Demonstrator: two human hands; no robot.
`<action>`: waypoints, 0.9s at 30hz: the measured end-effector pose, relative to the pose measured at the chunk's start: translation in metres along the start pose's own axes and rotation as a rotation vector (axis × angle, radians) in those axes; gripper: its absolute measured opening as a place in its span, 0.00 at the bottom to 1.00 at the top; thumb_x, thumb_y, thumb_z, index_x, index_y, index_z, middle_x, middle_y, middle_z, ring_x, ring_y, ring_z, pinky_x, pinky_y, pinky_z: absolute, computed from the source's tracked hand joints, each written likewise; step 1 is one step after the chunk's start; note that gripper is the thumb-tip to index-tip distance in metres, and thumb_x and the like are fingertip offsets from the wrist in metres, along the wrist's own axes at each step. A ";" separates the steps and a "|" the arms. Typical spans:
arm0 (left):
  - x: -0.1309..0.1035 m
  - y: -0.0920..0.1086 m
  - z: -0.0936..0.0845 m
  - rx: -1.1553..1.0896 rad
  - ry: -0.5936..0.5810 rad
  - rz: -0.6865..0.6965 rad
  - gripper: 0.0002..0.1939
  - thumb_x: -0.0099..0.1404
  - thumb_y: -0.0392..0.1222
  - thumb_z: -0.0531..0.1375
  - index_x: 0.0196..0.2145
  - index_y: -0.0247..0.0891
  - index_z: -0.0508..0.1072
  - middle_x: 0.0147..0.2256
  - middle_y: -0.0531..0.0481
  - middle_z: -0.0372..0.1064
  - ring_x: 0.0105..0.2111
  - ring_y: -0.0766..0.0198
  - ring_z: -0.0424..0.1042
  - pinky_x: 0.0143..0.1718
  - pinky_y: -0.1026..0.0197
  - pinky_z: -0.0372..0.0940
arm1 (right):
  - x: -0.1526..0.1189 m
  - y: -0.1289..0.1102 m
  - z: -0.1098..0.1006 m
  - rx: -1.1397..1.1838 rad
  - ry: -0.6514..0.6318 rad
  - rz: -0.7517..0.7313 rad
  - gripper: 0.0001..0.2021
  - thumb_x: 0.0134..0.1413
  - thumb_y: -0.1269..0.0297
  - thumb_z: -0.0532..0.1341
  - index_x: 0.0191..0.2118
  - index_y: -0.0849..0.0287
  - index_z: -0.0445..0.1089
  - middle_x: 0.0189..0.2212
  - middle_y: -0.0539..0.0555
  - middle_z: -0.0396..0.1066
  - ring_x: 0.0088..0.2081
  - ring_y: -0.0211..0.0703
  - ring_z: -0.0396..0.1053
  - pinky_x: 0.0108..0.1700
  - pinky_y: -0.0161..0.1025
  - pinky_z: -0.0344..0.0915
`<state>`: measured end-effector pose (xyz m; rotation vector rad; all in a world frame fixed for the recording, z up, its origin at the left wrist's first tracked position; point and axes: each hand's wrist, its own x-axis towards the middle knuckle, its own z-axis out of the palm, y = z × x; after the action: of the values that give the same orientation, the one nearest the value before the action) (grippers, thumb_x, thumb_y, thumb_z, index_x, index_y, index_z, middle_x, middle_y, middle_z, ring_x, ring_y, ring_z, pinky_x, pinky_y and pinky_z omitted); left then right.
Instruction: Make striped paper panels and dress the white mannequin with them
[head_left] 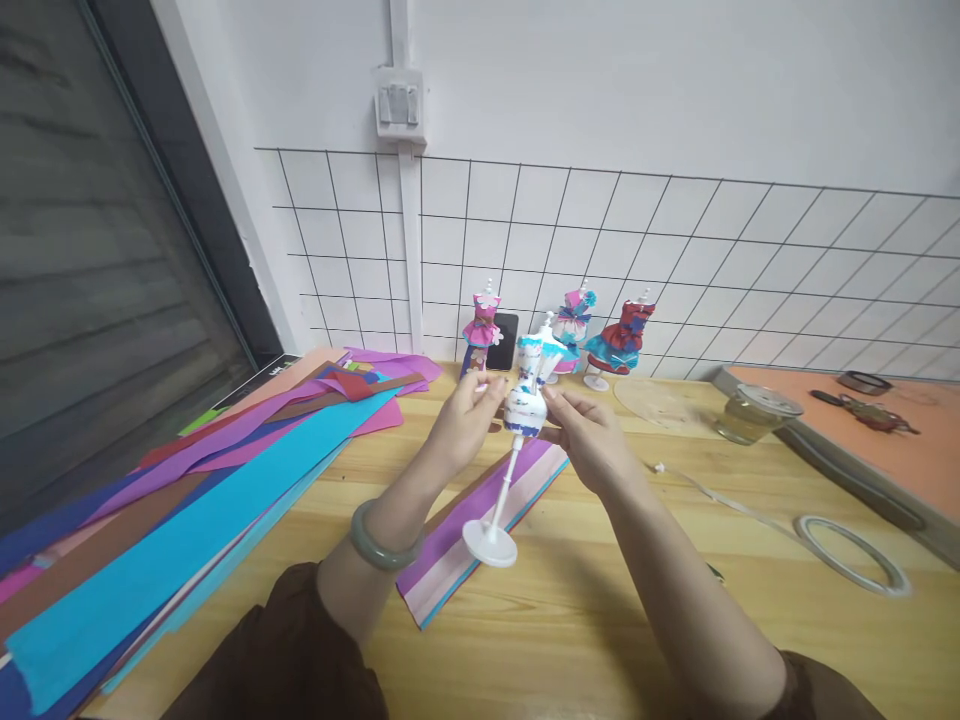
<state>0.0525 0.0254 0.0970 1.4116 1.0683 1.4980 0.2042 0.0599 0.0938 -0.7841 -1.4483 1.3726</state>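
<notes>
Between my two hands a small white mannequin (526, 408) is held up, tilted, over the table. Blue and white paper wraps its torso, and its thin stand ends in a round white base (490, 543). My left hand (471, 415) grips the torso from the left, thumb and fingers closed against it. From the right, my right hand (589, 430) pinches the hip side of the same mannequin. Beneath it lies a folded strip of purple, pink and blue crepe paper (457, 545). The fingertips behind the torso are partly hidden.
Long crepe paper strips (225, 490) in many colours cover the left side. Several dressed mannequins, including a red and blue one (622, 340), stand at the back near a dark phone (502, 340). A lidded plastic tub (757, 410) and a white tape roll (853, 555) lie right.
</notes>
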 end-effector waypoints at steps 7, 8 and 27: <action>-0.007 0.001 0.010 0.070 -0.129 0.050 0.18 0.62 0.53 0.49 0.35 0.35 0.68 0.30 0.48 0.68 0.29 0.67 0.68 0.28 0.65 0.63 | -0.006 -0.004 0.010 -0.077 0.077 -0.117 0.18 0.48 0.51 0.59 0.40 0.58 0.69 0.33 0.53 0.73 0.34 0.41 0.71 0.36 0.39 0.68; -0.008 0.001 0.011 0.077 -0.132 0.050 0.18 0.62 0.54 0.49 0.36 0.35 0.68 0.31 0.48 0.68 0.29 0.66 0.68 0.28 0.65 0.64 | -0.006 -0.005 0.010 -0.120 0.115 -0.152 0.18 0.47 0.52 0.60 0.41 0.59 0.69 0.34 0.54 0.73 0.35 0.42 0.71 0.38 0.40 0.68; -0.014 -0.011 0.017 1.222 0.141 0.508 0.28 0.59 0.56 0.53 0.49 0.32 0.65 0.28 0.42 0.71 0.29 0.58 0.71 0.29 0.62 0.58 | -0.008 -0.016 0.000 -0.447 0.211 -0.148 0.11 0.47 0.62 0.56 0.22 0.61 0.70 0.22 0.54 0.73 0.27 0.43 0.70 0.30 0.37 0.63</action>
<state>0.0706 0.0168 0.0823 2.5652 1.9861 1.2619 0.2095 0.0498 0.1072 -1.0461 -1.6281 0.8340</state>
